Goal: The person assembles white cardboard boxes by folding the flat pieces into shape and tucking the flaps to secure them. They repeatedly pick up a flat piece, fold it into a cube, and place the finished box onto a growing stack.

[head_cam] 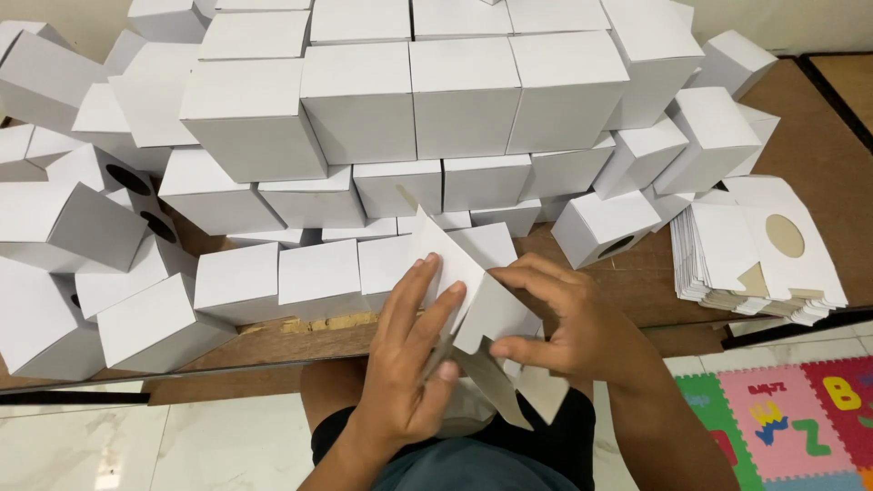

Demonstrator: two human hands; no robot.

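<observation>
1. Holding a half-folded white cardboard box blank (473, 291) above our lap, we grip it with both hands, in front of the brown wooden bench (637, 282).
2. Our left hand (409, 364) lies flat on its panel, fingers (427, 305) spread, thumb pressing beneath.
3. Our right hand (573, 323) pinches its right flap between thumb and curled fingers.
4. Assembled white cardboard boxes (409, 100) crowd the bench; a stack of flat white blanks (755, 255) lies at right.

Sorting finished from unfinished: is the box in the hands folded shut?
No: the box is half-folded, flaps sticking out loose.
</observation>
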